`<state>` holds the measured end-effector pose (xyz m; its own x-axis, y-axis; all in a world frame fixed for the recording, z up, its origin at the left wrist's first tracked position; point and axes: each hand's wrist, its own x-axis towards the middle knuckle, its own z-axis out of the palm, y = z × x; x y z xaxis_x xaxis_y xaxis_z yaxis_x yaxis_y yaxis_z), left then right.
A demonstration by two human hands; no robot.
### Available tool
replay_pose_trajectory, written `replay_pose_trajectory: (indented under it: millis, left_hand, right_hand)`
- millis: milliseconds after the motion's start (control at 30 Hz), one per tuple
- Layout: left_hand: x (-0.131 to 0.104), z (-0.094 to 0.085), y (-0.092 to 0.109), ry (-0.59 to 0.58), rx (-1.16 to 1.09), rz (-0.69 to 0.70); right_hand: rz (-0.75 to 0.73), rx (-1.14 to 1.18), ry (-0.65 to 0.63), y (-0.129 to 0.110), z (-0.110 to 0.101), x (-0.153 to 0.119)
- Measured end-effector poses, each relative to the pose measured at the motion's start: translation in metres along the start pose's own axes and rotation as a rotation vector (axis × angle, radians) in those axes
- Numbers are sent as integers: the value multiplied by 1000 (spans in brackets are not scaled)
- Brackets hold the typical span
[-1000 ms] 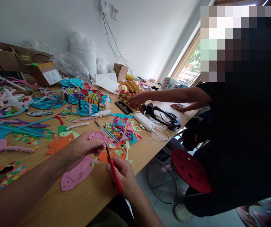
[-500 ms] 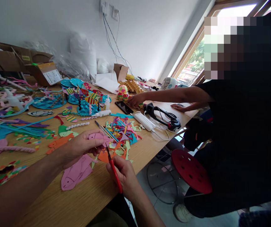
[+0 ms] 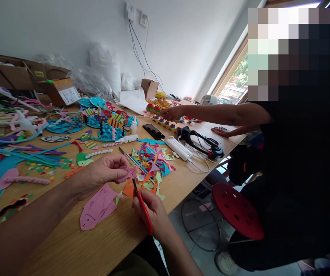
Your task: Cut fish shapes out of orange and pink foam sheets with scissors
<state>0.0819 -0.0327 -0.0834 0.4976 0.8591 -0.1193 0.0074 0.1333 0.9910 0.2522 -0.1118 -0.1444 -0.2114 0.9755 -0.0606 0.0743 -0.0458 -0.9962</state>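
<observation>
A small pink fish cutout [image 3: 124, 174] is pinched between the thumb and fingers of my left hand [image 3: 111, 170], above the table. My right hand [image 3: 152, 214] grips red-handled scissors [image 3: 144, 212], their dark blades pointing up at the tail end of the cutout. Whether the blades touch the pink piece is hard to make out. Below my left hand lies a larger pink piece [image 3: 97, 209] with a fish drawn on it in dark lines. Orange and pale green scraps [image 3: 153, 186] lie just beyond the scissors.
Colourful scraps [image 3: 153, 159], a phone [image 3: 153, 131], a white power strip [image 3: 178, 148] and a black headset [image 3: 201, 142] spread along the wooden table [image 3: 58, 245]. Decorated blue plates [image 3: 111, 134] stand behind. At right, a person in black reaches an arm [image 3: 216, 114] across, beside a red stool [image 3: 236, 211].
My left hand has turned the pink cutout, so its tail end shows beside the blades. The other person's hand has lifted and shifted slightly, and the view has swung a little left.
</observation>
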Motion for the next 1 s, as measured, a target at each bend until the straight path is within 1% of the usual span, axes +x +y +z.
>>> replay_pose_trajectory:
  millis: [100, 267, 433, 533, 700, 833, 1000]
  left_hand:
    - [-1, 3, -2, -14, -11, -10]
    - [-2, 7, -5, -19, 86, -15]
    - [-2, 11, -5, 12, 171, -4]
    - [-2, 13, -3, 28, 199, -4]
    - [-3, 12, -4, 7, 219, 9]
    - [-3, 14, -6, 28, 239, 26]
    - [-3, 18, -10, 17, 194, -20]
  right_hand:
    - [0, 84, -2, 0, 3, 1]
    - [5, 177, 0, -1, 6, 2]
    - [4, 244, 4, 3, 9, 2]
    - [-16, 249, -2, 6, 9, 3]
    - [-38, 242, -16, 7, 8, 3]
    - [-36, 229, -18, 5, 8, 2]
    - [-46, 229, -15, 7, 9, 2]
